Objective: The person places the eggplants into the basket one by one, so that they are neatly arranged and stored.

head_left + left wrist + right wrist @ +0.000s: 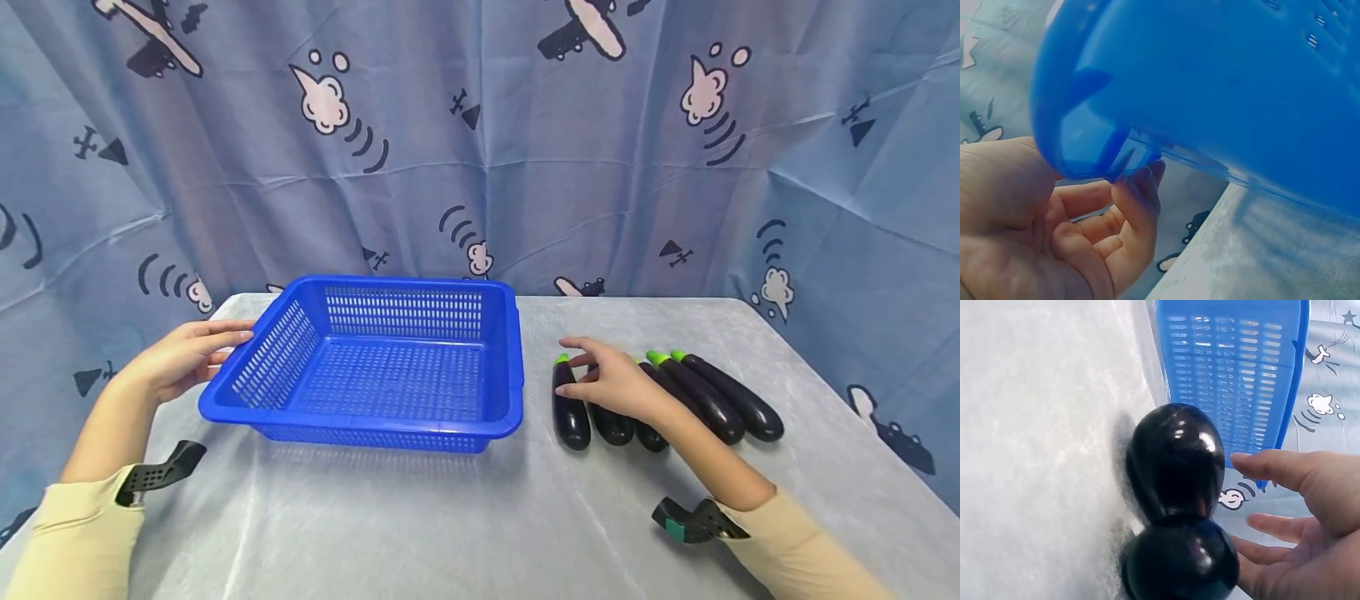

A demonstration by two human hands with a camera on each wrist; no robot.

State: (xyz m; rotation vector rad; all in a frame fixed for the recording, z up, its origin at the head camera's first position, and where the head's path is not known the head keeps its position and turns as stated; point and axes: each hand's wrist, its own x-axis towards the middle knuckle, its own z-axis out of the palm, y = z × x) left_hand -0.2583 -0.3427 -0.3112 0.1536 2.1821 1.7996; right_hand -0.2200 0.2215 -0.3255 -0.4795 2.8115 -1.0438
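A blue plastic basket (390, 427) with slotted walls stands on the table, left of the middle. At its left rim, my left hand (183, 354) holds the edge, and in the left wrist view the fingers (1138, 209) curl under that rim. Several dark eggplants with green stem ends lie side by side to the right. Over the leftmost eggplant (572, 417) hovers my right hand (618, 383), thumb and fingers spread apart. The right wrist view shows a gap between these fingers, with shiny eggplant ends (1179, 456) beside them. The hand partly hides the middle eggplants.
The pale table (420, 517) reaches back to a blue patterned curtain (480, 150). The rightmost eggplant (735, 398) lies towards the table's right edge. A strip of table separates the basket from the eggplants. A black wrist mount (697, 521) sits on the right sleeve.
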